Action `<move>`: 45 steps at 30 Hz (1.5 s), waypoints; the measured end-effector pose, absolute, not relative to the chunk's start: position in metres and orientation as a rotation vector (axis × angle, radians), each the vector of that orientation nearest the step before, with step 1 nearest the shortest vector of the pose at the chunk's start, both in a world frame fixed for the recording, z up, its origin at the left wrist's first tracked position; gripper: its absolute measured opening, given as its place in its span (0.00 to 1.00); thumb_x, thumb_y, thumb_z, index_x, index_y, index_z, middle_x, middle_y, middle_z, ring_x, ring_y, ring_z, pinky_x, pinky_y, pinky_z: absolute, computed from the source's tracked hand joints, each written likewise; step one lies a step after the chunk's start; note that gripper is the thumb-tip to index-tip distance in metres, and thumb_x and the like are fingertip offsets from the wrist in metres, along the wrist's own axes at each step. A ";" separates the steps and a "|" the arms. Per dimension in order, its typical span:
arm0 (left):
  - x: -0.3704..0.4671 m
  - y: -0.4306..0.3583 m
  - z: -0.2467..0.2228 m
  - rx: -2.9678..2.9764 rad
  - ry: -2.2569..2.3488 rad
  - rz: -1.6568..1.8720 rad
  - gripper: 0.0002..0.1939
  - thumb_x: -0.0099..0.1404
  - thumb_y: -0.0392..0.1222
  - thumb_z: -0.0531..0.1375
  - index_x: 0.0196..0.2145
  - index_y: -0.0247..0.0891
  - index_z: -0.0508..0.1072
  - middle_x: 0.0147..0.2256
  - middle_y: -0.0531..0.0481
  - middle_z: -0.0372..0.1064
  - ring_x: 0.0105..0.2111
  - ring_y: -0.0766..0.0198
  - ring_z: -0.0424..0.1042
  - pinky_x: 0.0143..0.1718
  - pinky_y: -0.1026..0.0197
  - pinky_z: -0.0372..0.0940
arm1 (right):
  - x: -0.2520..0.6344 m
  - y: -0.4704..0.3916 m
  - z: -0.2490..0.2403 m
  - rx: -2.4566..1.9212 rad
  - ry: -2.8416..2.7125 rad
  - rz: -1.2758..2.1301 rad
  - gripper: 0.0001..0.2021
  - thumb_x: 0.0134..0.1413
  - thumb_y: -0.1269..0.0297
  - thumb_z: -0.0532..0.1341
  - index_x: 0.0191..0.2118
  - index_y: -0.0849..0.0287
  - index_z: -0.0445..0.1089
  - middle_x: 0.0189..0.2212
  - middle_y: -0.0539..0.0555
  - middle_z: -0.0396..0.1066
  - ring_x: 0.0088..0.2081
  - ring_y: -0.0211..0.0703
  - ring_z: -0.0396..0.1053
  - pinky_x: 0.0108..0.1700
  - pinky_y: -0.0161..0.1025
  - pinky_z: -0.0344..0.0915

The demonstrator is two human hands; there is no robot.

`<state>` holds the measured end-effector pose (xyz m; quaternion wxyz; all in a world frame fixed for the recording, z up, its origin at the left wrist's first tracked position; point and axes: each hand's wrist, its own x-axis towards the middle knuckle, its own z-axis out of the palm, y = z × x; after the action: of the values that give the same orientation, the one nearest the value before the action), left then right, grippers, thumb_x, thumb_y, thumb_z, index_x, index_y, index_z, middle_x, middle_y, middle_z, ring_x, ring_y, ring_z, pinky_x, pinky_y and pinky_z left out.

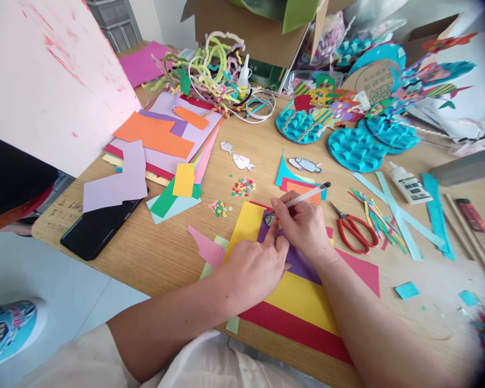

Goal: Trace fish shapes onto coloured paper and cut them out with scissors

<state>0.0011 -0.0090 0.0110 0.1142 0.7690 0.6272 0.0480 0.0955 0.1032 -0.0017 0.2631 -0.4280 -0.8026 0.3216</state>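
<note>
My right hand [303, 226] grips a white pen [305, 197] with a dark end, its tip down at a small grey paper fish [269, 219]. That fish lies on purple paper [303, 264], partly hidden by my fingers. My left hand [258, 264] rests on the purple sheet, fingers stretched forward and pressing at the fish, gripping nothing. Beneath are yellow paper [307, 302] and dark red paper [295, 331]. More paper fish lie farther back: a white fish [243, 161] and a blue-grey fish [305, 164].
Red-handled scissors [358, 231], paper strips [404, 215] and a glue bottle [410, 183] lie to the right. A phone [95, 229] and stacked coloured paper [157, 134] are left. Blue egg-carton pieces [358, 148], pipe cleaners [214, 59] and a cardboard box [242, 32] stand at the back.
</note>
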 end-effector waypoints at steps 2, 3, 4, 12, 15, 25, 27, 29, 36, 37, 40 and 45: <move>0.001 -0.009 0.011 2.258 1.841 0.142 0.15 0.70 0.47 0.52 0.48 0.33 0.63 0.54 0.33 0.67 0.28 0.58 0.76 0.23 0.58 0.65 | 0.095 0.103 -0.002 -1.143 -2.182 0.863 0.16 0.61 0.53 0.55 0.25 0.57 0.63 0.17 0.49 0.65 0.17 0.37 0.62 0.21 0.36 0.58; 0.001 -0.009 0.011 2.258 1.840 0.137 0.15 0.70 0.46 0.52 0.49 0.33 0.63 0.54 0.33 0.67 0.28 0.58 0.76 0.23 0.58 0.65 | 0.095 0.103 -0.002 -1.136 -2.187 0.861 0.16 0.61 0.54 0.55 0.26 0.57 0.63 0.17 0.49 0.65 0.17 0.37 0.62 0.21 0.36 0.58; 0.001 -0.009 0.011 2.259 1.839 0.131 0.16 0.71 0.46 0.52 0.49 0.33 0.62 0.54 0.33 0.67 0.29 0.58 0.76 0.23 0.58 0.65 | 0.095 0.103 -0.002 -1.131 -2.191 0.861 0.16 0.61 0.54 0.55 0.26 0.57 0.63 0.17 0.49 0.65 0.17 0.37 0.62 0.21 0.36 0.58; 0.001 -0.009 0.010 2.281 1.849 0.124 0.20 0.71 0.46 0.51 0.55 0.31 0.60 0.54 0.31 0.66 0.30 0.59 0.76 0.23 0.60 0.64 | 0.094 0.102 -0.002 -1.108 -2.213 0.789 0.14 0.61 0.57 0.56 0.26 0.57 0.63 0.16 0.47 0.64 0.15 0.34 0.60 0.21 0.34 0.56; 0.001 -0.010 0.010 2.294 1.854 0.112 0.21 0.71 0.46 0.50 0.55 0.30 0.60 0.55 0.30 0.65 0.28 0.60 0.75 0.22 0.60 0.63 | 0.094 0.102 -0.002 -1.095 -2.205 0.796 0.14 0.61 0.58 0.56 0.26 0.58 0.64 0.17 0.48 0.66 0.16 0.33 0.60 0.20 0.33 0.56; 0.001 -0.010 0.009 2.308 1.865 0.112 0.20 0.72 0.44 0.49 0.56 0.29 0.60 0.54 0.30 0.66 0.28 0.60 0.75 0.21 0.60 0.62 | 0.094 0.102 -0.002 -1.056 -2.227 0.748 0.13 0.60 0.59 0.57 0.26 0.58 0.64 0.16 0.47 0.66 0.15 0.34 0.61 0.20 0.33 0.56; 0.001 -0.010 0.009 2.308 1.859 0.115 0.21 0.71 0.44 0.49 0.57 0.29 0.59 0.53 0.30 0.67 0.28 0.60 0.75 0.21 0.60 0.62 | 0.094 0.103 -0.003 -1.049 -2.233 0.742 0.13 0.60 0.60 0.57 0.26 0.58 0.64 0.16 0.48 0.66 0.16 0.34 0.62 0.20 0.33 0.57; 0.001 -0.010 0.009 2.306 1.855 0.117 0.21 0.71 0.44 0.49 0.57 0.29 0.59 0.53 0.30 0.67 0.27 0.60 0.75 0.21 0.60 0.62 | 0.094 0.103 -0.003 -1.030 -2.236 0.739 0.13 0.61 0.60 0.56 0.26 0.58 0.64 0.17 0.48 0.67 0.17 0.34 0.63 0.21 0.33 0.58; 0.001 -0.010 0.007 2.315 1.863 0.107 0.22 0.72 0.44 0.49 0.58 0.28 0.58 0.52 0.31 0.68 0.26 0.62 0.74 0.20 0.61 0.60 | 0.094 0.103 -0.004 -0.993 -2.242 0.735 0.12 0.61 0.60 0.56 0.27 0.58 0.64 0.18 0.48 0.67 0.17 0.34 0.63 0.21 0.32 0.58; 0.001 -0.010 0.007 2.321 1.869 0.114 0.22 0.72 0.44 0.49 0.58 0.28 0.58 0.51 0.31 0.68 0.26 0.62 0.74 0.20 0.61 0.60 | 0.094 0.103 -0.004 -0.989 -2.246 0.731 0.12 0.61 0.60 0.56 0.27 0.58 0.64 0.18 0.48 0.67 0.17 0.34 0.63 0.21 0.32 0.58; 0.000 -0.011 0.007 2.339 1.869 0.135 0.21 0.71 0.44 0.49 0.57 0.28 0.58 0.50 0.32 0.69 0.25 0.62 0.74 0.19 0.60 0.59 | 0.094 0.103 -0.004 -0.976 -2.265 0.715 0.12 0.61 0.61 0.57 0.28 0.58 0.65 0.18 0.48 0.67 0.17 0.34 0.63 0.21 0.33 0.59; 0.001 -0.011 0.006 2.338 1.857 0.124 0.21 0.72 0.43 0.48 0.57 0.27 0.59 0.49 0.33 0.70 0.24 0.61 0.73 0.19 0.59 0.60 | 0.095 0.103 -0.003 -0.952 -2.285 0.693 0.11 0.61 0.62 0.57 0.28 0.58 0.65 0.19 0.49 0.67 0.18 0.35 0.63 0.21 0.33 0.59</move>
<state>0.0007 -0.0111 0.0063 0.0766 0.7802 0.6195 0.0413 0.0949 0.1026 -0.0030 0.2816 -0.3555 -0.8529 0.2588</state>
